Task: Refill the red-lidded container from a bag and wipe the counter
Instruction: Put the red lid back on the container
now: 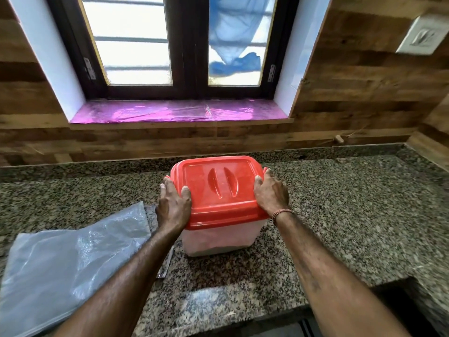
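Container point(213, 237) on counter point(340, 215); bag point(73, 259) left; window point(179, 42) behind.

We see daylight flooding in through the window point(136, 45), its frosted panes blown out almost to white. It puts a glossy sheen on the red lid point(218, 190), the plastic bag point(73, 251) and the counter point(209, 305) near its front edge. Shadows are soft and faint. We find the centre sharp; the wide lens bows the wooden wall point(352, 93) at the sides, and the switch plate point(422, 36) blurs.
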Action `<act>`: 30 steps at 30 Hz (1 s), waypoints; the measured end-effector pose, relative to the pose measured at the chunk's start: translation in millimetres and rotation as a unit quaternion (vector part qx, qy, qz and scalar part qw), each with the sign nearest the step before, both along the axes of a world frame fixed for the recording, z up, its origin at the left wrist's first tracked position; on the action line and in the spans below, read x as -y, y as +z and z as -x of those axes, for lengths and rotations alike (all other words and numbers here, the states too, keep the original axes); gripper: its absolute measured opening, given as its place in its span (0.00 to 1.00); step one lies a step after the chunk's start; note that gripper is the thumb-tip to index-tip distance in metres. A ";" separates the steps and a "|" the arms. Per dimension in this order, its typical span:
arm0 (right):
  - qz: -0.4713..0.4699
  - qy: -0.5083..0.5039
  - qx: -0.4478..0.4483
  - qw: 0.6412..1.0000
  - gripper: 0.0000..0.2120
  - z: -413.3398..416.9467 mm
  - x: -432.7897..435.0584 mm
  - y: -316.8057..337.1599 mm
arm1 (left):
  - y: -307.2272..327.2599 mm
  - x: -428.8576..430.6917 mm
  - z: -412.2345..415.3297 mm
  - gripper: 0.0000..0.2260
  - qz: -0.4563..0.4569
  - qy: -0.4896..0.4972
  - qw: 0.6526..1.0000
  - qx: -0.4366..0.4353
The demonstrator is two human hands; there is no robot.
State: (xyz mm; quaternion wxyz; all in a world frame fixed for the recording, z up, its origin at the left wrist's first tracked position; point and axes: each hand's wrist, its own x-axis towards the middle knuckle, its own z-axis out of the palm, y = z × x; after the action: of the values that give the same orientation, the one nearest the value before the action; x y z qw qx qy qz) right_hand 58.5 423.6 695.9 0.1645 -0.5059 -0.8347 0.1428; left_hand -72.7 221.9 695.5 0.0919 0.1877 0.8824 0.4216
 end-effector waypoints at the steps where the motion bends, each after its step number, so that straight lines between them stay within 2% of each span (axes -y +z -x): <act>1: 0.000 0.006 0.008 1.000 0.24 -0.1 -0.3 2.1 | 0.3 -1.1 0.0 0.30 0.012 -0.006 1.000 0.000; 3: 0.035 0.022 0.000 0.999 0.25 -3.6 -4.5 2.7 | -2.0 -1.2 3.5 0.31 0.020 -0.016 1.000 0.007; 5: 0.137 0.027 -0.066 0.988 0.26 -11.0 -14.6 -1.3 | -2.5 0.4 8.6 0.30 -0.003 -0.013 0.999 0.043; 7: 0.293 0.017 -0.193 0.936 0.27 -16.0 -26.9 -7.7 | -0.3 0.9 10.0 0.27 -0.056 0.015 0.993 0.107; 8: 0.347 0.014 -0.235 0.908 0.27 -16.9 -32.9 -12.1 | 0.1 0.1 10.4 0.27 -0.076 0.030 0.987 0.139; 9: 0.365 0.016 -0.249 0.897 0.27 -15.9 -37.5 -13.4 | -0.5 -2.7 12.7 0.27 -0.098 0.043 0.980 0.167; 12: 0.337 0.014 -0.260 0.905 0.24 -1.5 -50.5 -12.9 | 0.9 -16.0 28.7 0.27 -0.146 0.070 0.965 0.204; 16: 0.306 0.014 -0.280 0.910 0.19 38.7 -82.5 -2.6 | 11.8 -42.1 67.4 0.21 -0.134 0.100 0.974 0.152; 18: 0.304 0.024 -0.291 0.907 0.21 61.6 -101.0 5.6 | 17.0 -58.8 91.3 0.20 -0.136 0.097 0.976 0.140; 21: 0.319 0.025 -0.295 0.900 0.29 96.5 -132.4 10.7 | 22.0 -86.9 124.6 0.22 -0.128 0.098 0.979 0.126; 25: 0.343 0.020 -0.308 0.887 0.32 135.5 -162.0 6.3 | 16.4 -117.0 161.7 0.25 -0.111 0.114 0.980 0.117; 30: 0.353 0.017 -0.285 0.891 0.31 165.2 -184.2 -9.1 | 0.9 -135.7 190.7 0.24 -0.099 0.128 0.979 0.126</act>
State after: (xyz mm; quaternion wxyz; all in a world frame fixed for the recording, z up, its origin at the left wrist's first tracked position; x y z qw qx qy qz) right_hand -106.7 607.8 686.9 0.2039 -0.4539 -0.6551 0.5685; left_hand -263.4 357.5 696.4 0.1284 0.0267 0.8345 0.5352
